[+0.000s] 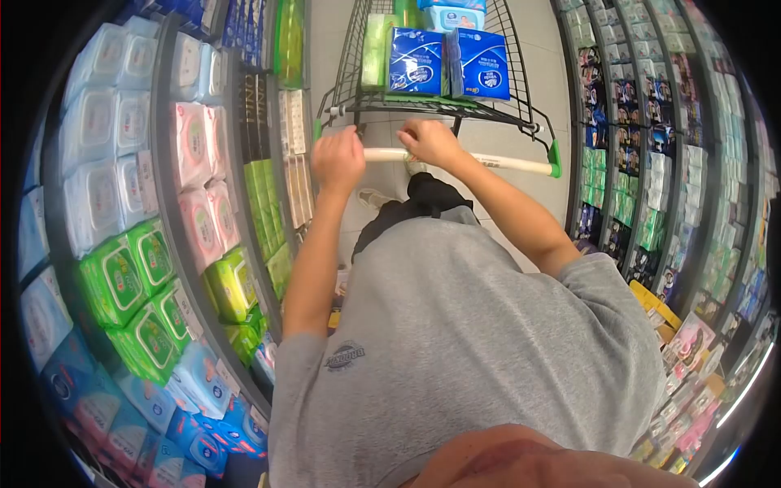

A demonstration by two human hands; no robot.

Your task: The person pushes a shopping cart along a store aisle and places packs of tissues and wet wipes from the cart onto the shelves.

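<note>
Here, the left hand (339, 159) and right hand (429, 144) curl closed around the shopping cart's (556, 159) pale handle (512, 164).

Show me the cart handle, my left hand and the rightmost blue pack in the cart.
Cart handle (525, 166): head view, white bar near its right end.
Left hand (338, 157): head view, back of hand.
Rightmost blue pack (482, 68): head view, printed face.

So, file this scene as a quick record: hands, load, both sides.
left hand: closed on the cart handle
right hand: curled around the same handle
load: two dark-blue packs, green pack, light-blue pack
left side: pale-blue packets, pink packets, green packets
right side: small packets, labels unreadable
</note>
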